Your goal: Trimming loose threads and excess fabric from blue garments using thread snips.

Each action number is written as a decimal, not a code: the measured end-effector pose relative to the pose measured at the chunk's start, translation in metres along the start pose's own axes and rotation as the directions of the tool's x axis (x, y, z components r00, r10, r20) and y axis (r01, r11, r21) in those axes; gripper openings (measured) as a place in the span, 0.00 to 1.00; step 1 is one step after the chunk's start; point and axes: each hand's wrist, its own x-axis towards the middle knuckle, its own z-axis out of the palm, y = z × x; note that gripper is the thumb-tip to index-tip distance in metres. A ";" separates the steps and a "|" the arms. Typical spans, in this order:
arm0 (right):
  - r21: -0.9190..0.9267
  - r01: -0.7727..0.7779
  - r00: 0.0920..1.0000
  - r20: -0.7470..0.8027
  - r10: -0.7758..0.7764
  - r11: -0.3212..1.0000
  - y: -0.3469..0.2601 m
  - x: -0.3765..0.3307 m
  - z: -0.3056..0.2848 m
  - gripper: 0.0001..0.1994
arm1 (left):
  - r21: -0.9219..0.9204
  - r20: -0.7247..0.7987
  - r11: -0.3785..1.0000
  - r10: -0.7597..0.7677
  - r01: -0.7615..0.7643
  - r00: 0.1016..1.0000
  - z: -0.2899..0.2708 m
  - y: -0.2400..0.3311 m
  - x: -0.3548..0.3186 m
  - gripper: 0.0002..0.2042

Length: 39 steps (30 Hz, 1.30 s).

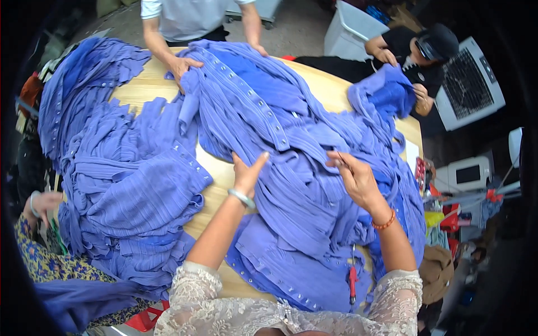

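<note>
A big heap of blue-violet ribbed garments with snap-button strips (pixel 280 129) covers a round wooden table (pixel 140 89). My left hand (pixel 246 173) rests flat on the heap's edge near the table's middle, fingers apart, a silver bangle on the wrist. My right hand (pixel 353 176) pinches a thin thread or small tool above the fabric, a bead bracelet on the wrist. Red-handled thread snips (pixel 352 280) lie on the garments near my right elbow.
A person in a white shirt (pixel 179 61) handles garments at the far edge. Another person in black (pixel 414 56) holds blue cloth at the right. A third person's hand (pixel 42 204) shows at the left. A white fan unit (pixel 468 84) stands at the right.
</note>
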 end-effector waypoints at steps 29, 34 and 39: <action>0.009 -0.349 0.936 -0.053 0.349 0.937 0.098 -0.400 -0.035 0.11 | 0.559 -0.055 0.828 -0.018 0.045 0.998 0.010 -0.046 -0.042 0.37; -0.011 -0.399 0.916 -0.048 0.398 0.917 0.103 -0.414 -0.037 0.11 | 0.566 -0.133 0.807 -0.112 0.168 0.985 0.015 -0.066 -0.070 0.34; 0.020 -0.396 0.916 -0.060 0.396 0.918 0.104 -0.419 -0.035 0.12 | 0.449 -0.222 0.826 -0.267 0.341 0.938 0.029 -0.049 -0.083 0.26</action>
